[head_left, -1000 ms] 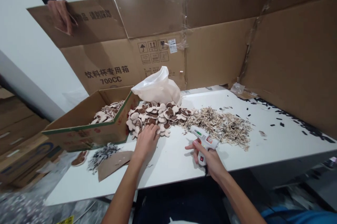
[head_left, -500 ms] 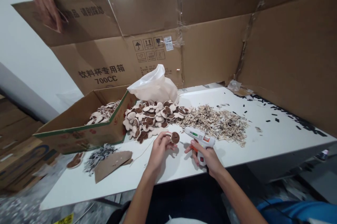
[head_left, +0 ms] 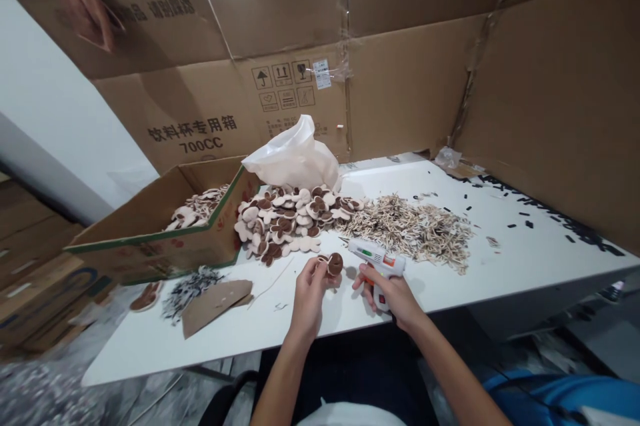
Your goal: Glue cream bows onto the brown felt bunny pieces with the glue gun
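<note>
Now lifted — brown piece, in left hand

Near the front edge of the white counter, the left fingers hold a brown-and-cream piece; the right fingers grip a glue gun. Toward the back edge, similar pieces lie heaped between an open carton and thin strips.

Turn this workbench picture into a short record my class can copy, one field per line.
Left hand: holds a brown-and-white piece
Right hand: grips a glue gun
Middle pile: brown-and-white pieces
Right of it: heap of thin tan strips
Far right: scattered small black pieces
Left: open cardboard box, similar pieces inside
Behind middle pile: white bag
Another person's hand: over the cardboard wall, upper left
</note>
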`<action>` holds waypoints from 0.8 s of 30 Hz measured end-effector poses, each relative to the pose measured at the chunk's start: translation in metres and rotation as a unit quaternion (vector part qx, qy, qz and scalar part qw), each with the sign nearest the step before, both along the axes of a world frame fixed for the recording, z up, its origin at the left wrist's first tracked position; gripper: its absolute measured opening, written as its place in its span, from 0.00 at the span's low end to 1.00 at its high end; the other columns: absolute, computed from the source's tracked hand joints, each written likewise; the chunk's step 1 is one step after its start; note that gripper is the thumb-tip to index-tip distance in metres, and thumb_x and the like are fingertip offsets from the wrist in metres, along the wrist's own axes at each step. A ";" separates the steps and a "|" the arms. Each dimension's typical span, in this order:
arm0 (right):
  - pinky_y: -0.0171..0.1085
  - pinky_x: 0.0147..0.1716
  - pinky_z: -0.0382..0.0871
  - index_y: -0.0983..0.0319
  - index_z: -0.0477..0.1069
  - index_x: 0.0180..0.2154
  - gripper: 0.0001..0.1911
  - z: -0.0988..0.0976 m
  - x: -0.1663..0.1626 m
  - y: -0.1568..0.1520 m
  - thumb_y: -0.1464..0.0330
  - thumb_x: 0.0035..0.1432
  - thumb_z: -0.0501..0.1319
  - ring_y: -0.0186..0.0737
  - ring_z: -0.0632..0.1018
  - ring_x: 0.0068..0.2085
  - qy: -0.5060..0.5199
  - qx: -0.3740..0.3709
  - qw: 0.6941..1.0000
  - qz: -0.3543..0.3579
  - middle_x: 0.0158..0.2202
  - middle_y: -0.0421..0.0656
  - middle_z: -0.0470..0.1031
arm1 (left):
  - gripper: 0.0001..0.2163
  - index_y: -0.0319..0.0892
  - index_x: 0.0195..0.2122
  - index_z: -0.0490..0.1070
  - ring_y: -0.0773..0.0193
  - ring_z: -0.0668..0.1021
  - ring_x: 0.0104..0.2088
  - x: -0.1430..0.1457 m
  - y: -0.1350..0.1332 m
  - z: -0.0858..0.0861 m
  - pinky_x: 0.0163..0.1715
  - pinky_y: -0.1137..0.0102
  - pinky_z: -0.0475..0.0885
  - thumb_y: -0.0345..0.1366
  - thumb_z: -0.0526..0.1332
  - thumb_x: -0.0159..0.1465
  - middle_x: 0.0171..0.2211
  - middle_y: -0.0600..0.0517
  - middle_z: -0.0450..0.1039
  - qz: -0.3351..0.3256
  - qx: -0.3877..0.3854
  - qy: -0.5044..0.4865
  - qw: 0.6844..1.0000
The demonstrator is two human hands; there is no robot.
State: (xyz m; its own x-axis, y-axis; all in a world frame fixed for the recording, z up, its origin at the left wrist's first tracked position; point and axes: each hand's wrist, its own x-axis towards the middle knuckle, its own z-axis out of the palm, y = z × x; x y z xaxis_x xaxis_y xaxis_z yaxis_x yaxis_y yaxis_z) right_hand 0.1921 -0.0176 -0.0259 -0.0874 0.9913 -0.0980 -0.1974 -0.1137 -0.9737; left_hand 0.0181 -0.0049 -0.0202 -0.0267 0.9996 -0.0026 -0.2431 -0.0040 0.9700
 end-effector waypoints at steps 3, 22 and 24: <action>0.32 0.16 0.60 0.63 0.78 0.27 0.25 -0.001 -0.002 0.000 0.48 0.58 0.65 0.32 0.67 0.14 -0.013 0.001 1.000 -0.004 0.13 0.37 0.69 | 0.13 0.40 0.38 0.75 0.64 0.78 0.34 -0.001 -0.003 0.003 0.37 0.73 0.72 0.46 0.69 0.62 0.35 0.50 0.77 0.004 0.008 0.016 1.000; 0.31 0.14 0.61 0.62 0.77 0.25 0.22 0.002 -0.003 -0.004 0.50 0.58 0.63 0.33 0.68 0.14 -0.062 -0.008 0.998 0.023 0.14 0.36 0.69 | 0.18 0.41 0.47 0.76 0.61 0.80 0.39 -0.004 -0.003 -0.006 0.35 0.72 0.73 0.45 0.71 0.60 0.42 0.46 0.80 0.122 0.034 0.044 0.991; 0.30 0.14 0.60 0.62 0.76 0.24 0.22 0.001 -0.003 -0.003 0.51 0.58 0.62 0.32 0.67 0.14 -0.075 -0.011 0.996 0.035 0.14 0.37 0.69 | 0.18 0.41 0.48 0.76 0.62 0.80 0.38 -0.005 -0.003 -0.008 0.36 0.72 0.73 0.46 0.69 0.62 0.43 0.46 0.80 0.134 0.032 0.044 0.989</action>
State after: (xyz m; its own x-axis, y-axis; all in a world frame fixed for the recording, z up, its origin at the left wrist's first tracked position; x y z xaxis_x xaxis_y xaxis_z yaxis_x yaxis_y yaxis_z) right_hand 0.1892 -0.0208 -0.0245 -0.1384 0.9809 -0.1367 -0.0402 -0.1435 -0.9888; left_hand 0.0130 -0.0075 -0.0279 -0.2884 0.9545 0.0755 -0.1394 -0.1199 0.9830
